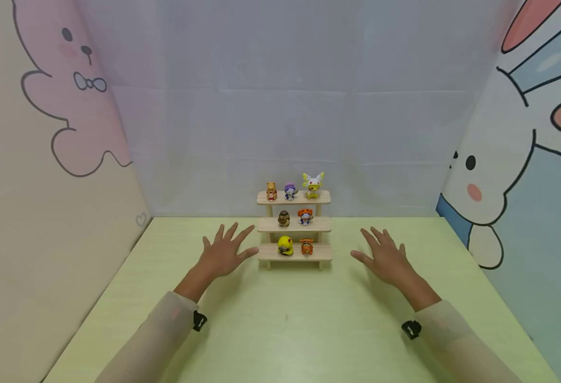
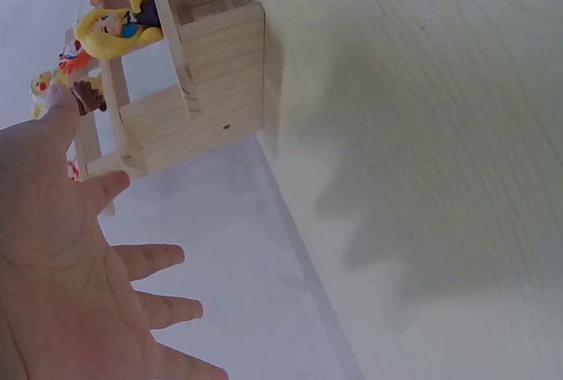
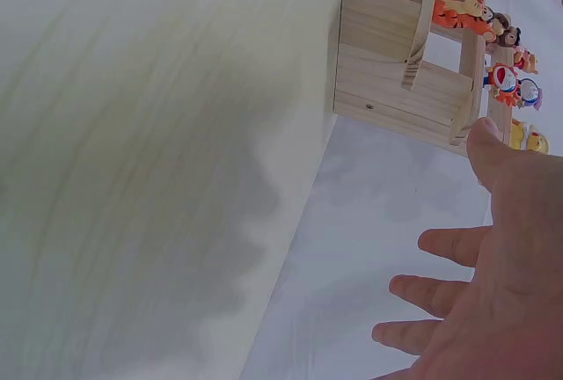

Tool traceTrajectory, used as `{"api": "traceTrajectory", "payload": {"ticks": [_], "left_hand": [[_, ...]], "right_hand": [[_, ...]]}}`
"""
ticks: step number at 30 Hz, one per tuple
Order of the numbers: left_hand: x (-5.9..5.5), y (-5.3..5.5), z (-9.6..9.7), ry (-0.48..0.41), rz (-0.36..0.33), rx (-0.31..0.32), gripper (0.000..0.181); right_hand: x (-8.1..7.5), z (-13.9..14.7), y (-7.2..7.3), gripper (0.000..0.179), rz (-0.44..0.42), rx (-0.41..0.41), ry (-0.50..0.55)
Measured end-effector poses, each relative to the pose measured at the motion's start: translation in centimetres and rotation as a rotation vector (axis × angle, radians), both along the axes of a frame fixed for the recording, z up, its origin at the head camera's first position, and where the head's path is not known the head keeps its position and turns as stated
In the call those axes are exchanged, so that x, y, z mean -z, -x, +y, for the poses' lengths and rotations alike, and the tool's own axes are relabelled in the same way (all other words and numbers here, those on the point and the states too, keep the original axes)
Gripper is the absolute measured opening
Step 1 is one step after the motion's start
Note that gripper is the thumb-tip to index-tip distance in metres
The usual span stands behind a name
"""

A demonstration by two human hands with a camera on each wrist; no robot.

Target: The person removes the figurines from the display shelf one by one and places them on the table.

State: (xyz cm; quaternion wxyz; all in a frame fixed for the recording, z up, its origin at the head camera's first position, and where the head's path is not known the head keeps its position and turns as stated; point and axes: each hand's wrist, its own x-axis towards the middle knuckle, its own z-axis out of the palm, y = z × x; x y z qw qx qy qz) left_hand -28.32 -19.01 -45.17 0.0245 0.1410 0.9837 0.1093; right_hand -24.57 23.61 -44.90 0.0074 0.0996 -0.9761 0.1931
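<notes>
A three-tier wooden display shelf (image 1: 270,225) stands at the back of the table, between my two hands. Its top tier carries an orange bear-like figurine (image 1: 271,192), a purple-hatted figurine (image 1: 290,191) and a white-and-yellow figurine (image 1: 312,185). On the middle tier are a brown figurine (image 1: 284,218) and an orange-hooded figurine (image 1: 305,216). The lowest holds a yellow-haired figurine (image 1: 285,246) and an orange tiger figurine (image 1: 307,246). My left hand (image 1: 224,254) hovers left of the shelf, fingers spread, holding nothing. My right hand (image 1: 383,256) is likewise spread and bare, on the right.
The pale yellow table (image 1: 280,330) runs back to a whitish cloth wall (image 1: 242,117). Side panels flank it, with a pink bear drawing (image 1: 76,106) at left and a white rabbit drawing (image 1: 486,170) at right. Each wrist wears a small black device.
</notes>
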Motion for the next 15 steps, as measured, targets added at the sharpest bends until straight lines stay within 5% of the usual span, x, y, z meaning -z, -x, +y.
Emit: {"api": "traceTrajectory", "payload": {"ticks": [15], "left_hand": [[-1.1,0.9,1.8,-0.111,-0.059,0.058,0.072]], "right_hand": [[-0.1,-0.2,0.7,0.083,0.002,-0.017,0.026]]}}
